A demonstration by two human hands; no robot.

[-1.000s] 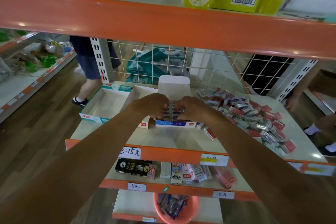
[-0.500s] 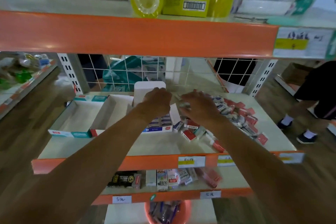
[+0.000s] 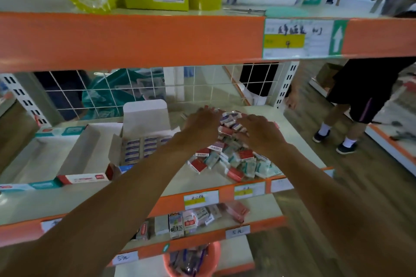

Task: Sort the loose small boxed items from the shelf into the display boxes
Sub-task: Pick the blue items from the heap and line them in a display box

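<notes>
A heap of loose small boxes (image 3: 234, 159), red, white and pale green, lies on the right half of the shelf (image 3: 144, 189). My left hand (image 3: 200, 126) and my right hand (image 3: 258, 130) reach over the far side of the heap with fingers spread, touching the top boxes. Left of the heap stands an open white and blue display box (image 3: 144, 146) with its lid up, holding rows of small boxes. Further left sit an open red and white display box (image 3: 83, 159) and a teal one (image 3: 29, 164), both showing bare insides.
An orange upper shelf (image 3: 135, 40) hangs low over the work area, with a white wire grid (image 3: 112, 92) behind. A lower shelf holds small packets (image 3: 186, 220); a pink bucket (image 3: 191, 261) sits below. A person in dark shorts (image 3: 360, 101) stands at the right.
Both hands left the white and blue display box and moved right and further back onto the loose heap. The view shifted upward and right.
</notes>
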